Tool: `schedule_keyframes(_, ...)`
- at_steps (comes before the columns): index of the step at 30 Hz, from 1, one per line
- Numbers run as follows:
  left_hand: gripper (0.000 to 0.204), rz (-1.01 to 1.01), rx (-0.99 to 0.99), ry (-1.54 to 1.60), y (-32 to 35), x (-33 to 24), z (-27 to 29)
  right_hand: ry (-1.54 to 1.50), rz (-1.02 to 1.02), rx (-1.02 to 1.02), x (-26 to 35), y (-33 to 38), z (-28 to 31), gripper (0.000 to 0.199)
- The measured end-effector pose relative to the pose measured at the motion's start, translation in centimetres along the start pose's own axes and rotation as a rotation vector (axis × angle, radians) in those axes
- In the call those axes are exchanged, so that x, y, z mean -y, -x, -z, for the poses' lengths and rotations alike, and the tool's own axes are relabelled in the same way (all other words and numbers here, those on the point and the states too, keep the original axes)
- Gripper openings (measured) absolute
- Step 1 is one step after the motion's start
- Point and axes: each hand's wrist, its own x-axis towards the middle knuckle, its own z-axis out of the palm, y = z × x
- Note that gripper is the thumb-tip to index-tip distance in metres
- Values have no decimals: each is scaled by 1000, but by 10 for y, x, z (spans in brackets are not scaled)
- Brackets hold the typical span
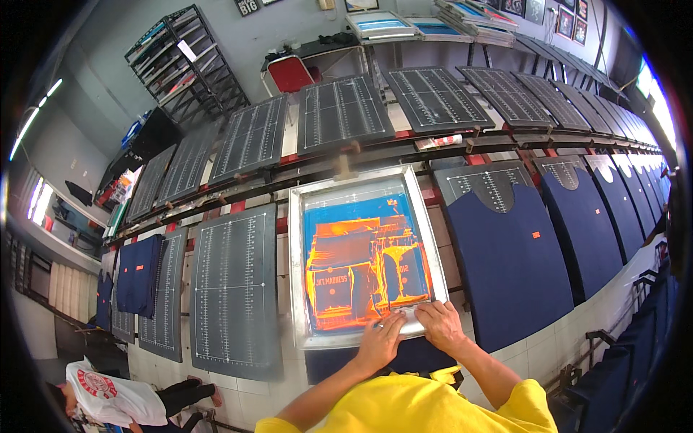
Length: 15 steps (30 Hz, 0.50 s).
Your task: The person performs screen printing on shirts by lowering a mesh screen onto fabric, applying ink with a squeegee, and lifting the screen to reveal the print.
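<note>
Far left, a metal rack (189, 61) stands against the wall, its shelves filled with flat frames. Bare grey printing boards (234, 289) lie in rows with narrow gaps between them. In the middle, the screen frame (361, 252), its blue mesh smeared with orange ink, lies flat on a board. The left hand (379, 343) and right hand (440, 325) press flat on its near edge, each grip released, grasping nothing. Rightward, navy shirts (512, 267) cover the boards, each bearing a small orange tag.

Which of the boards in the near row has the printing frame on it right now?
The board under both hands: the metal printing frame with orange ink covers it.
</note>
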Motion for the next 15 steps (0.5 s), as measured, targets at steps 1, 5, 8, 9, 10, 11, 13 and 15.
schedule_keyframes(1, 44, 0, -12, -8, 0, 1, -2, 5, 5, -15, -1, 0, -3, 19)
schedule_keyframes(5, 39, -4, -61, -96, -45, 40, -2, 6, 19, 11, -39, -50, -25, 15)
schedule_keyframes(8, 34, 58, -2, -78, -95, 71, 12, 18, 5, 41, -65, -99, -34, 14)
schedule_keyframes(9, 33, 68, 22, -64, -108, 76, 16, 52, -15, 49, -73, -112, -34, 16)
schedule_keyframes(10, 31, 88, 11, -42, -123, 82, 20, 78, -36, 64, -84, -129, -39, 18)
schedule_keyframes(11, 30, 116, -1, -19, -133, 91, 22, 99, -53, 86, -88, -142, -40, 20)
schedule_keyframes(13, 30, 133, -27, 32, -144, 100, 28, 116, -28, 126, -89, -157, -37, 17)
schedule_keyframes(15, 28, 92, -89, 27, -132, 95, 36, 96, 27, 96, -80, -159, -27, 17)
